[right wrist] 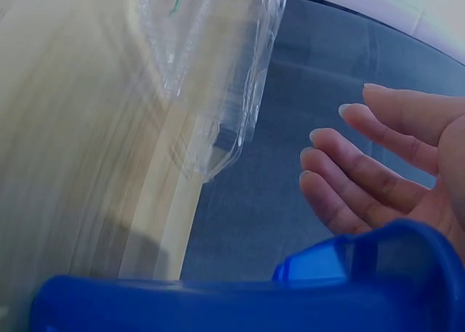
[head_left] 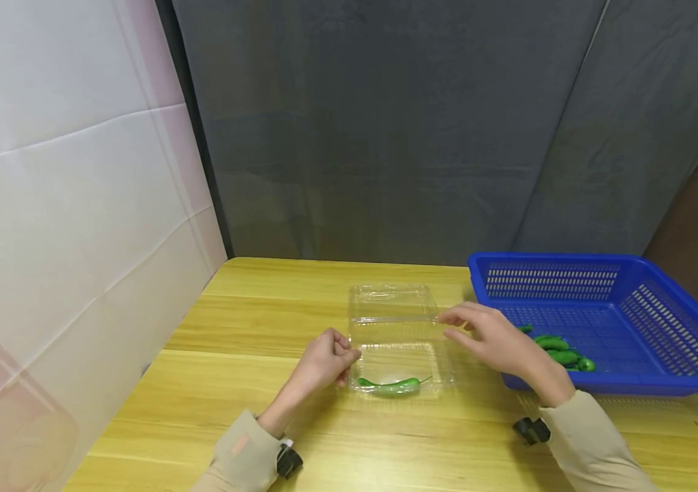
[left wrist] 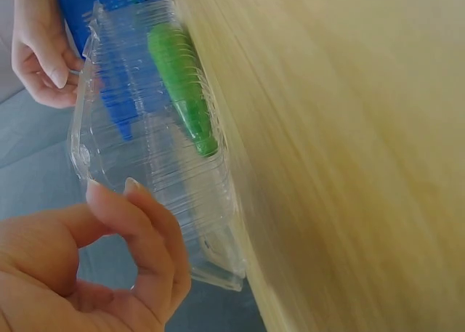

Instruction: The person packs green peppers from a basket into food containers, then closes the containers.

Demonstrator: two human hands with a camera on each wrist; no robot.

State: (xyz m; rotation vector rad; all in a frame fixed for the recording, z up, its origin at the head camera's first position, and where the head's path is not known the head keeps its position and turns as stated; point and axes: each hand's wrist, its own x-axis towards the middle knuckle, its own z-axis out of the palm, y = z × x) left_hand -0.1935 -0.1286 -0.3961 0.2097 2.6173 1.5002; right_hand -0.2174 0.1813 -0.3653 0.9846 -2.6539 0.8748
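Note:
A clear plastic clamshell container (head_left: pixel 399 348) lies opened out on the table, its lid (head_left: pixel 392 302) folded back on the far side. One long green pepper (head_left: pixel 393 387) rests along the near side of its base; the left wrist view shows this pepper (left wrist: pixel 182 88) through the ribbed wall. My left hand (head_left: pixel 327 359) pinches the container's left rim with curled fingers (left wrist: pixel 120 212). Over on the right, my right hand (head_left: pixel 490 338) hovers between container and basket, fingers loosely bent and holding nothing. In the right wrist view those fingers (right wrist: pixel 356 172) are apart from the container.
A blue plastic basket (head_left: pixel 619 383) stands at the right of the table, with several green peppers (head_left: pixel 560 352) at its near left corner. The wooden table (head_left: pixel 250 328) ends at a dark grey curtain (head_left: pixel 355 137), and a pale curtain (head_left: pixel 78 205) hangs along the left.

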